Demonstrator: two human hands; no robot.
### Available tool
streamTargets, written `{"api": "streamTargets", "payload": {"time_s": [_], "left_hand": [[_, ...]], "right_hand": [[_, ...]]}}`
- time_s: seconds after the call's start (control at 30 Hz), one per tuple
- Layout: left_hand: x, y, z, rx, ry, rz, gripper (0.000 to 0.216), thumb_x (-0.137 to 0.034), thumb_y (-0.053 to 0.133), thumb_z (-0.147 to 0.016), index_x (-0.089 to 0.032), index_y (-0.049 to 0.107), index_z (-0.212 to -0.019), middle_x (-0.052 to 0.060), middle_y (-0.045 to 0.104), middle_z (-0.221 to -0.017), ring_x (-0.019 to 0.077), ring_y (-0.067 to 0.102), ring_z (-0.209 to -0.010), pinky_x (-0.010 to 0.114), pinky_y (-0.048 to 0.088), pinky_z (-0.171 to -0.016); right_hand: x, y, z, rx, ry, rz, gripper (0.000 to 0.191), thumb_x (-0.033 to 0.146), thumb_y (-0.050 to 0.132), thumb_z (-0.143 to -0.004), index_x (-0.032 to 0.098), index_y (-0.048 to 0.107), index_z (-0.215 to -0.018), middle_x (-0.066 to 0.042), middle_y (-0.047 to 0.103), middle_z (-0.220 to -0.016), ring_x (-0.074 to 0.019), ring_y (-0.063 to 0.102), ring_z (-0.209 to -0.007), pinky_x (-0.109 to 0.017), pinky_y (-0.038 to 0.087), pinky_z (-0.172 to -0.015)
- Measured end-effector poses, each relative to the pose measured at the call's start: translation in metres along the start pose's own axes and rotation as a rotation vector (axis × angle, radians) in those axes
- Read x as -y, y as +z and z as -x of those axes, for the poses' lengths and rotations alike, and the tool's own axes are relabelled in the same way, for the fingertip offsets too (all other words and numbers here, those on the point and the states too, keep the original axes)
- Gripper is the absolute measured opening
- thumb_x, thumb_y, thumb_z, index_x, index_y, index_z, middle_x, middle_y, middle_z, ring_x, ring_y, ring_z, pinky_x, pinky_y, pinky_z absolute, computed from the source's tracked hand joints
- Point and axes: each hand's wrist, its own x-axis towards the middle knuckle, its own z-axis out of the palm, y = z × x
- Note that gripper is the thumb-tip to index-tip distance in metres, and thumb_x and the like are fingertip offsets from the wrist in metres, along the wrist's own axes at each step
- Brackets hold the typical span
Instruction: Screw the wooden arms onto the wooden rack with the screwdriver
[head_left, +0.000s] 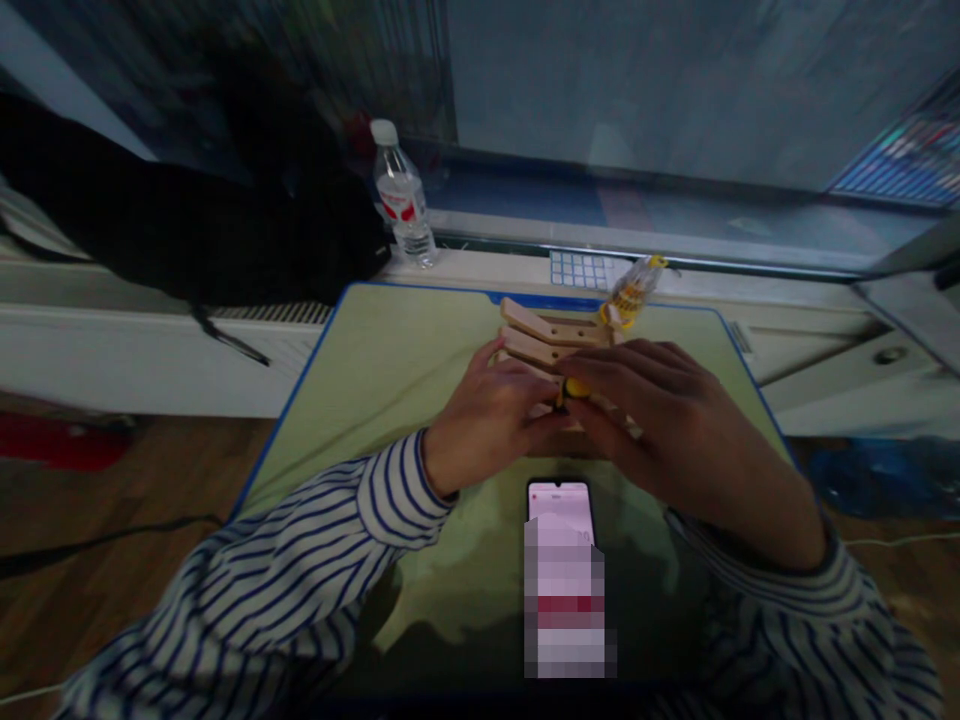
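Note:
A wooden assembly (529, 345) of angled pale bars with round holes lies towards the far side of the table. My left hand (487, 415) closes round its near left part, one finger reaching along the bars. My right hand (667, 425) comes in from the right, thumb and fingers pinched on a small yellow-and-black piece (576, 387) at the assembly's near side. The left fingertips nearly meet the right ones there. Fingers cover much of the small piece and the assembly's near part, so its exact kind is unclear.
A phone (559, 500) with a lit screen lies close in front of the hands on the table (375, 350). Behind stand a water bottle (405, 205) and a clear bag with yellow parts (634, 290). A black bag (247, 230) sits on the left sill.

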Motion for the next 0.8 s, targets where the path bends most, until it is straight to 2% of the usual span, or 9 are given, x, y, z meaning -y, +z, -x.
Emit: {"api": "streamTargets", "payload": {"time_s": [0.13,0.3,0.53,0.8], "left_hand": [[0.0006,0.0002,0.0000,-0.004,0.011,0.009,0.031,-0.045,0.047,-0.094,-0.022,0.065,-0.105,0.002,0.072,-0.097,0.0195,0.062,-0.103,0.042,0.023,-0.108],[0.0048,0.0025,0.0009,0.010,0.023,0.009,0.029,-0.041,0.046,-0.095,-0.021,0.066,-0.101,0.002,0.072,-0.095,0.0187,0.063,-0.100,0.042,0.023,-0.108],[0.0074,0.0035,0.0011,0.011,0.066,0.007,0.027,-0.035,0.044,-0.096,-0.023,0.064,-0.108,0.002,0.071,-0.107,0.0190,0.059,-0.109,0.043,0.021,-0.109],[0.0070,0.0010,0.0001,0.044,0.059,0.031,0.026,-0.033,0.043,-0.096,-0.024,0.065,-0.107,0.001,0.072,-0.102,0.0195,0.060,-0.108,0.045,0.020,-0.110]], "right_hand": [[0.0000,-0.0002,-0.0002,0.002,-0.006,-0.006,0.027,0.022,0.050,-0.094,0.016,0.059,-0.118,-0.009,0.069,-0.111,-0.0222,0.061,-0.102,-0.039,0.045,-0.091],[-0.0018,0.0019,-0.0012,-0.009,0.016,0.039,0.022,0.025,0.049,-0.094,0.016,0.063,-0.109,-0.010,0.071,-0.102,-0.0245,0.064,-0.092,-0.040,0.048,-0.082],[-0.0016,0.0048,-0.0013,-0.024,0.035,0.073,0.021,0.029,0.052,-0.093,0.015,0.063,-0.104,-0.011,0.071,-0.099,-0.0258,0.065,-0.090,-0.040,0.047,-0.081],[-0.0007,0.0091,-0.0030,-0.020,0.059,0.123,0.022,0.033,0.052,-0.093,0.017,0.061,-0.104,-0.009,0.071,-0.093,-0.0239,0.064,-0.086,-0.038,0.043,-0.079]]}}
